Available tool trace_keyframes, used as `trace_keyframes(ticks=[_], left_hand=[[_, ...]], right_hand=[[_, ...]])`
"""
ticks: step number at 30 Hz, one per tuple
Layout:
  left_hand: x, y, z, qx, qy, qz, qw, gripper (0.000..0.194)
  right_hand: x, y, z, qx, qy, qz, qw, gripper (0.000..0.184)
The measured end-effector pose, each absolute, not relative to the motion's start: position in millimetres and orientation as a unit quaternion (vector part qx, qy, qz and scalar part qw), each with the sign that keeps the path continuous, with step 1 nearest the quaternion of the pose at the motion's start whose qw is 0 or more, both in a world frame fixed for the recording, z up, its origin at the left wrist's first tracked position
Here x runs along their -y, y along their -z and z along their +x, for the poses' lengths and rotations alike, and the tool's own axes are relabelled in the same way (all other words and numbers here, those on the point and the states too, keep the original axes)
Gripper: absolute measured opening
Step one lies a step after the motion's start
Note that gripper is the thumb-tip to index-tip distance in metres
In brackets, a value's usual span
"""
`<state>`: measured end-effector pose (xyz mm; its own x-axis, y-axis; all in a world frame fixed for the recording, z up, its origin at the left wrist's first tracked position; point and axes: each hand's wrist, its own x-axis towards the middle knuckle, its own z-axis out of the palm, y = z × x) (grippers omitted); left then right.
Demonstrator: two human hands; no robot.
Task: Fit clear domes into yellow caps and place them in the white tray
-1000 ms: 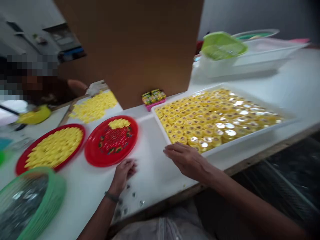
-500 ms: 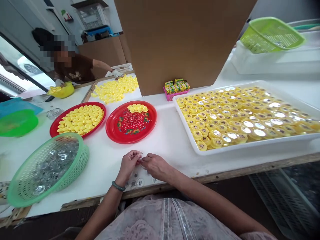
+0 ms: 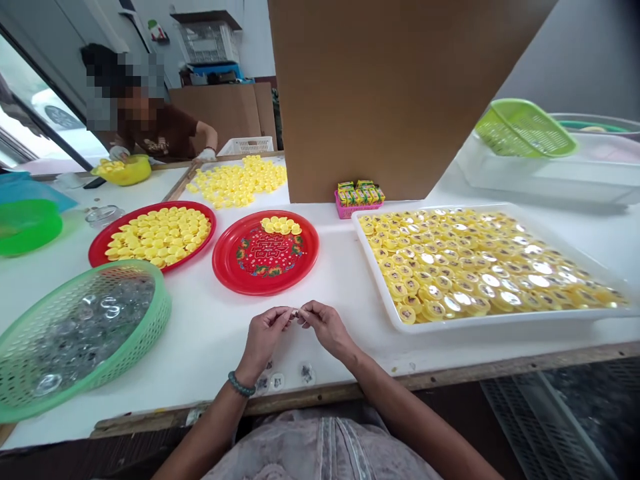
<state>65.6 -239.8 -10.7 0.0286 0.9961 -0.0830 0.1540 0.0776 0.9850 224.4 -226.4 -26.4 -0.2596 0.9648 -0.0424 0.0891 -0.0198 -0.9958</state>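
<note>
My left hand (image 3: pixel 266 337) and my right hand (image 3: pixel 327 328) meet above the front of the white table, fingertips pinched together. Between them is a tiny dark-and-light piece (image 3: pixel 295 313), too small to name. Just below, near the table edge, lie several clear discs with dark prints, one clear disc (image 3: pixel 307 373) being the nearest to my right hand. Beyond my hands stands a red plate (image 3: pixel 235 283) with a patterned middle and a small cluster of yellow round pieces (image 3: pixel 281 225) at its far rim.
At left are a green basket (image 3: pixel 163 313) of clear pieces and a red tray (image 3: pixel 97 250) of yellow pieces. A white tray (image 3: pixel 395 317) full of yellow round pieces lies right. A pink basket (image 3: pixel 345 212) of small boxes sits by the cardboard (image 3: pixel 390 100). A gloved co-worker (image 3: pixel 165 133) stands at far left.
My hands have lifted slightly and their fingertips now meet around the tiny piece. The co-worker's outstretched hand has drawn back from the yellow pile. The camera view has shifted.
</note>
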Motion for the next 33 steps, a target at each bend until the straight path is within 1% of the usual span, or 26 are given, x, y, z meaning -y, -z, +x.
trace_keyframes(ticks=[4,7,10,12,14,17,20,22,24,26,27,30,31,32,33], left_hand=[[233,6,71,-0.529,-0.415,0.555,0.49,0.025],[231,5,71,-0.533,-0.373,0.573,0.498,0.025],[229,6,73,-0.56,-0.338,0.586,0.478,0.025],[228,7,75,-0.576,-0.347,0.568,0.475,0.025],[226,8,79,-0.582,-0.38,0.529,0.488,0.025],[225,6,88,-0.559,-0.434,0.457,0.538,0.025],[228,6,100,-0.529,-0.46,0.415,0.58,0.025],[228,7,105,-0.522,-0.455,0.426,0.582,0.024],[222,5,105,-0.523,-0.423,0.474,0.569,0.023],[205,-2,95,-0.54,-0.386,0.55,0.508,0.022],[192,-7,88,-0.561,-0.372,0.587,0.45,0.02],[133,-29,60,-0.633,-0.328,0.67,0.208,0.015],[110,-35,50,-0.64,-0.293,0.698,0.134,0.016],[86,-40,41,-0.654,-0.246,0.711,0.076,0.019],[63,-44,32,-0.66,-0.223,0.715,0.055,0.022]], right_hand=[[226,26,228,0.58,-0.518,-0.462,0.425,0.015],[228,28,230,0.653,-0.425,-0.46,0.425,0.017],[231,30,231,0.735,-0.324,-0.44,0.402,0.032],[232,31,231,0.752,-0.294,-0.434,0.401,0.04],[233,31,230,0.744,-0.288,-0.438,0.414,0.042],[233,29,229,0.729,-0.297,-0.455,0.417,0.041],[232,28,228,0.707,-0.285,-0.488,0.426,0.034],[231,28,229,0.69,-0.276,-0.506,0.439,0.03],[230,29,230,0.678,-0.272,-0.519,0.444,0.028],[230,31,232,0.672,-0.263,-0.528,0.447,0.026],[230,32,232,0.671,-0.256,-0.53,0.45,0.026],[230,33,231,0.682,-0.238,-0.52,0.456,0.027],[230,33,231,0.688,-0.233,-0.513,0.458,0.028],[230,33,230,0.694,-0.228,-0.505,0.46,0.03],[229,34,231,0.698,-0.223,-0.498,0.463,0.031]])
